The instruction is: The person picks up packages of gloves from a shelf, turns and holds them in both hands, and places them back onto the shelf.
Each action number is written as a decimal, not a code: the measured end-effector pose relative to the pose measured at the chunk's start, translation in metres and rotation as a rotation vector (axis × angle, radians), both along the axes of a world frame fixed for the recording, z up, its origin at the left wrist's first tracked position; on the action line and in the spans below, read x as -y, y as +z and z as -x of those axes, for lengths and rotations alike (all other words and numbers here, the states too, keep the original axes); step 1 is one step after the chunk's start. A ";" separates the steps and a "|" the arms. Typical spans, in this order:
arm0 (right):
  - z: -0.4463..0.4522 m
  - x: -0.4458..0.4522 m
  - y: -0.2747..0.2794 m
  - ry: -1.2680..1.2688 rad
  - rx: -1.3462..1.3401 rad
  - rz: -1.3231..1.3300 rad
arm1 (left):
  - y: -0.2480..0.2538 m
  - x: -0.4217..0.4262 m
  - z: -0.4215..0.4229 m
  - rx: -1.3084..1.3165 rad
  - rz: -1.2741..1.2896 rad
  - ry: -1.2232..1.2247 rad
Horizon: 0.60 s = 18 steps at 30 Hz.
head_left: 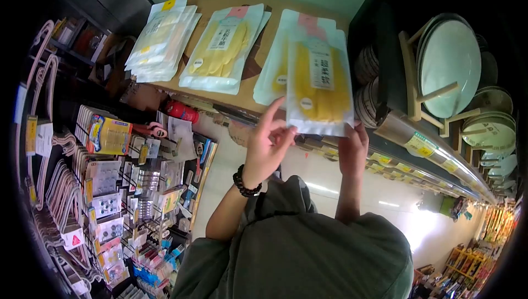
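Across the upper frame, a cardboard-topped shelf (207,4) is shown bearing pale packets (223,46). Right of top centre, a yellow-filled packet (320,84) is held at its lower corners by the left hand (268,148) and right hand (353,148) (a beaded bracelet (246,182) is worn left).

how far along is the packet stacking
Looks done: yellow-tabbed pale plastic packets and pink-tabbed pale plastic packets lie piled on brown cardboard. Left hand and right hand hold a pale plastic packet with yellow contents over the right-hand pile. Remaining: probably setting it down; further packets, cannot tell.
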State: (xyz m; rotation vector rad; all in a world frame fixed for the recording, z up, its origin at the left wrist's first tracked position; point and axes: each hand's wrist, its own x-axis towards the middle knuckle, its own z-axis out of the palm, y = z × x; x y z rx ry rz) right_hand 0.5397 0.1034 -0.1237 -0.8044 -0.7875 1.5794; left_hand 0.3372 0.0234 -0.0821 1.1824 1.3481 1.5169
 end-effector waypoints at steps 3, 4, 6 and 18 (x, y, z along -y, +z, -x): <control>-0.020 0.027 -0.002 0.184 -0.276 0.185 | -0.001 0.033 -0.009 -0.069 0.004 -0.132; -0.023 0.039 0.000 0.218 -0.323 0.241 | 0.000 0.047 -0.011 -0.090 0.000 -0.163; -0.046 0.059 -0.037 0.284 -0.149 0.301 | -0.011 0.085 -0.008 -0.131 0.088 -0.197; 0.019 0.249 -0.052 1.217 0.422 -0.123 | -0.114 0.365 0.015 0.085 0.194 0.029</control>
